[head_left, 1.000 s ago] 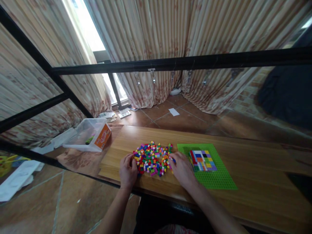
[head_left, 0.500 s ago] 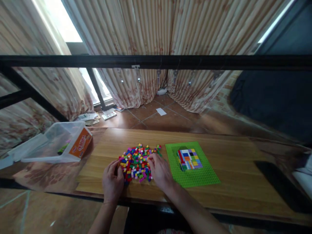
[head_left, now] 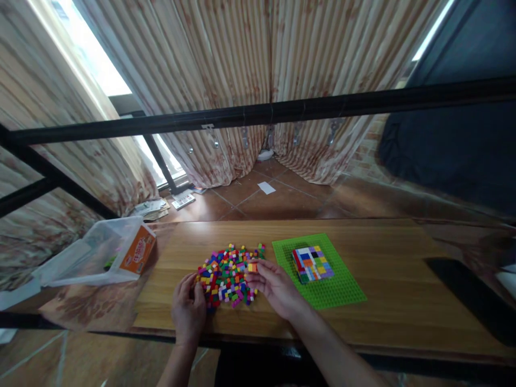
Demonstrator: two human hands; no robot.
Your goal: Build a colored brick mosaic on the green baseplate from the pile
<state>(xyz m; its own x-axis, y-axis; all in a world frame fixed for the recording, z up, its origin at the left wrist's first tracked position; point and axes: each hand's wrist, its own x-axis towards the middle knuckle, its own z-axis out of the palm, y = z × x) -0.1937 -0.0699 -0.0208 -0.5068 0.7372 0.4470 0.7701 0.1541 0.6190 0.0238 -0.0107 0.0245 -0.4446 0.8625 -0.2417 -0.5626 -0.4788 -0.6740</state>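
A heap of small coloured building bricks (head_left: 229, 274) lies on the wooden table. At the heap's left edge is my left hand (head_left: 188, 309), its fingers curled with thumb and fingertips close together; whatever they pinch is too small to make out. My right hand (head_left: 278, 290) is over the heap's right side, holding an orange building brick (head_left: 252, 267) between thumb and fingers. To its right lies a green baseplate (head_left: 346, 285). On that plate stands a low block of joined bricks (head_left: 313, 263) in white, red, blue, yellow, purple and other colours.
A clear plastic bin (head_left: 92, 252) with an orange label stands left of the wooden table (head_left: 387, 269). A flat black object (head_left: 467, 295) lies at the table's right end. Beyond the table runs a black metal bar (head_left: 298, 110) before curtains.
My right hand has lifted from the heap with the orange brick showing in its fingers. My left hand stays at the heap's left edge. The camera view has tilted slightly.
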